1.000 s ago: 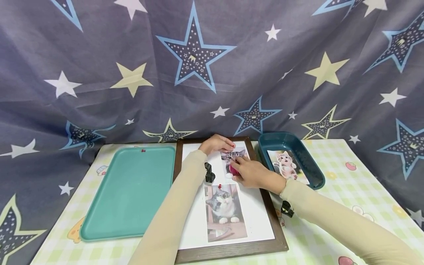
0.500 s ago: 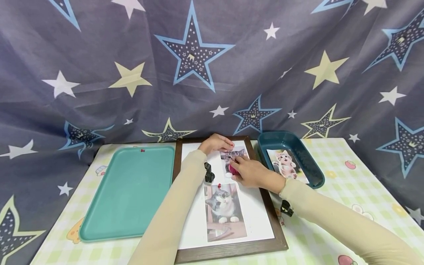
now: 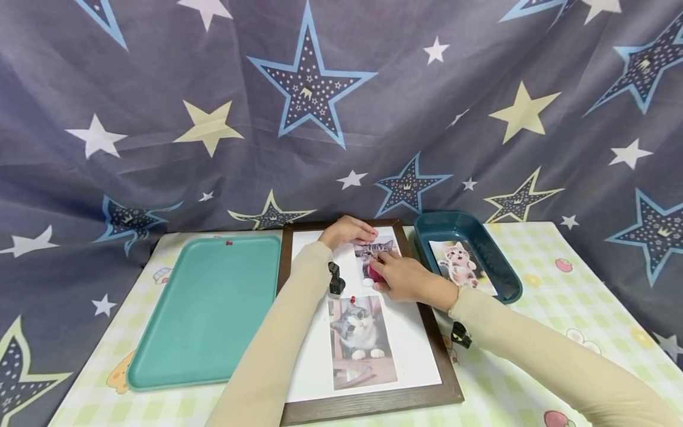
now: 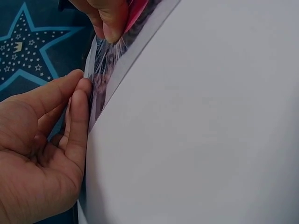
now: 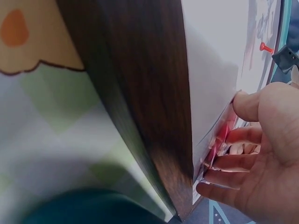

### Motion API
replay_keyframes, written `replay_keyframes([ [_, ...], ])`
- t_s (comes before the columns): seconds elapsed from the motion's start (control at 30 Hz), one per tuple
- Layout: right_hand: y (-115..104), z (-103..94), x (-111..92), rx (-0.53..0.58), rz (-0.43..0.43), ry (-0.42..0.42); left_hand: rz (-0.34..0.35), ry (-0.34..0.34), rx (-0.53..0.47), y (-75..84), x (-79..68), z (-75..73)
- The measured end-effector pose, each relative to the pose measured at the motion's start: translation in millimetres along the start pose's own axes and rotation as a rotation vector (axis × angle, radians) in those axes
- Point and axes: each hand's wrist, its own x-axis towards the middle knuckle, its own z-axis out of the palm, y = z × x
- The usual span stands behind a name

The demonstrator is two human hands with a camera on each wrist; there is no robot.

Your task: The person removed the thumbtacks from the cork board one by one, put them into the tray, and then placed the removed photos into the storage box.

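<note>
On the white board (image 3: 418, 350) in a dark wooden frame (image 3: 445, 362) lies a tabby cat photo (image 3: 364, 253), partly covered by both hands. My left hand (image 3: 347, 231) is at its top edge, thumb and fingertips together in the left wrist view. A bit of red shows at those fingertips, apparently a push pin (image 3: 375, 233) pinched there. My right hand (image 3: 408, 279) rests its spread fingertips on the photo, over its pink part. Below, a grey-and-white cat photo (image 3: 358, 332) carries a red push pin (image 3: 353, 299) at its top.
A teal tray (image 3: 205, 314) is left of the frame, with a red push pin (image 3: 229, 242) at its far edge. Right of the frame, a dark teal bin (image 3: 496, 261) holds a kitten photo (image 3: 459, 264). A star-patterned curtain (image 3: 213, 178) hangs behind the table.
Both hands keep their places on the upper photo. Only a very slight shift of the whole head view shows.
</note>
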Motion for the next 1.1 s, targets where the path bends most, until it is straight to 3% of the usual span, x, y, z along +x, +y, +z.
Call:
replay_keyframes([
  [0.8,-0.2,2.4,1.6,0.003,0.014,-0.028,-0.016,-0.003,-0.051,-2.4,4.5,-1.3],
  [1.1,-0.7,-0.8,1.2,0.006,0.025,-0.034,-0.026,0.044,-0.018,1.1,6.9,2.2],
])
